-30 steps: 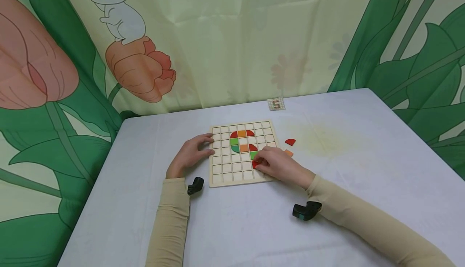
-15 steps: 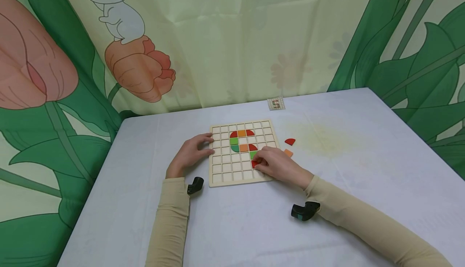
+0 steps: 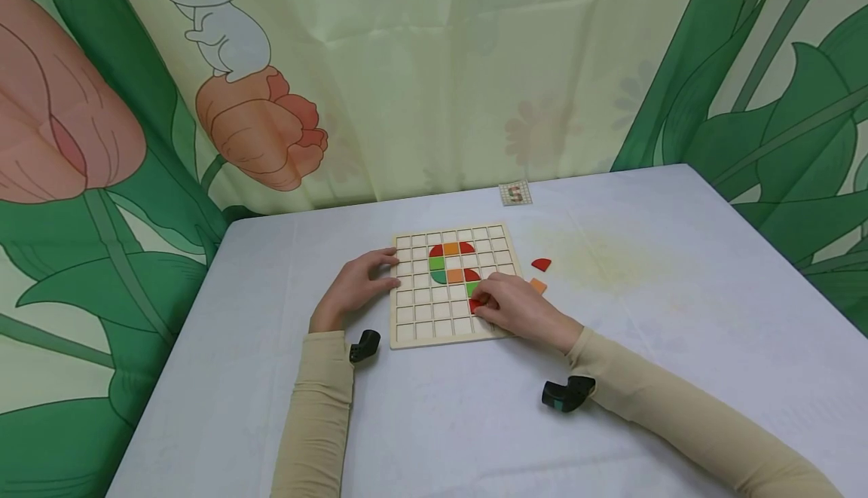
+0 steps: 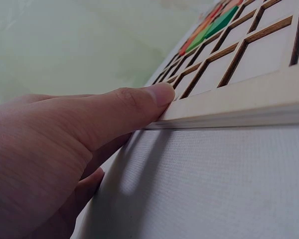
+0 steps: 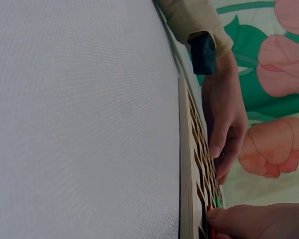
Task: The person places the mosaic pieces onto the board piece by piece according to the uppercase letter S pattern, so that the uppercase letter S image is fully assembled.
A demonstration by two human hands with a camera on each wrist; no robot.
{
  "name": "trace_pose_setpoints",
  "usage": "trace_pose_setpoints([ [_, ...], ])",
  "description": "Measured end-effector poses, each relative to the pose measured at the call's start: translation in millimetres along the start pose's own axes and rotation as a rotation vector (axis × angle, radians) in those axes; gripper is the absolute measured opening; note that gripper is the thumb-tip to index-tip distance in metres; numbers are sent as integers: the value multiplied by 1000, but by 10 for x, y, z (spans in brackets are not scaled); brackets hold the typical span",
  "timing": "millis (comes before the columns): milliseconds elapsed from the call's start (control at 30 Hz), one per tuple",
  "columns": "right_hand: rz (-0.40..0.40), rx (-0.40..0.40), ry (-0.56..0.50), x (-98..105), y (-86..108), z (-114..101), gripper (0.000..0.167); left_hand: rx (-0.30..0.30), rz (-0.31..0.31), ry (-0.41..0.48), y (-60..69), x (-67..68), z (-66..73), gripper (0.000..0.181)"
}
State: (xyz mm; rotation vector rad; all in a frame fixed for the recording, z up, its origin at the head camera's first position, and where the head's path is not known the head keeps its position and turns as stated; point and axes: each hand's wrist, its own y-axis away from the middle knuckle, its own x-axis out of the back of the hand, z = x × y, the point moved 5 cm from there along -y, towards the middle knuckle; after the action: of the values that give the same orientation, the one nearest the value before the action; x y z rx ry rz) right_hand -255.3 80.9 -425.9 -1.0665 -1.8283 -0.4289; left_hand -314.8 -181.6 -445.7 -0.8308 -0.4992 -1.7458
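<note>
A wooden grid board [image 3: 423, 332] lies on the table, holding several red, orange and green pieces in a curved pattern. My left hand [image 3: 356, 287] rests at its left edge; in the left wrist view the thumb [image 4: 134, 102] lies nearly straight against the rim. Over the lower right cells, my right hand [image 3: 518, 302] pinches a red piece [image 3: 475, 307] just below a green square [image 3: 471, 288]. That red piece is partly hidden by the fingertips, so its full shape and whether it sits flat in its cell cannot be seen.
To the right of the board lie a loose red quarter-circle [image 3: 541, 264] and an orange square [image 3: 539, 285]. A small patterned card [image 3: 516, 194] lies near the far edge of the white-covered table [image 3: 420, 423]. A printed curtain [image 3: 420, 91] hangs behind.
Both hands keep nearly the same place. The right wrist shifts very slightly to the left, while the fingers stay on the red piece.
</note>
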Motion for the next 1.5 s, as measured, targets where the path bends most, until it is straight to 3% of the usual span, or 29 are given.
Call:
trace_pose_setpoints([
  [333,-9,-16,4,2,15,-34,14,-1,4,1,-15,-2,-17,42],
  [533,34,50,0,32,21,-64,12,-10,4,-2,3,2,7,42],
  [700,3,82,-9,53,57,-51,12,-7,1,-5,8,1,5,42],
  [867,-31,74,-37,55,66,-25,10,-10,1,-12,-5,2,-9,41],
  [1500,4,64,-1,-4,-6,-45,5,-13,-2,-5,10,5,0,42],
])
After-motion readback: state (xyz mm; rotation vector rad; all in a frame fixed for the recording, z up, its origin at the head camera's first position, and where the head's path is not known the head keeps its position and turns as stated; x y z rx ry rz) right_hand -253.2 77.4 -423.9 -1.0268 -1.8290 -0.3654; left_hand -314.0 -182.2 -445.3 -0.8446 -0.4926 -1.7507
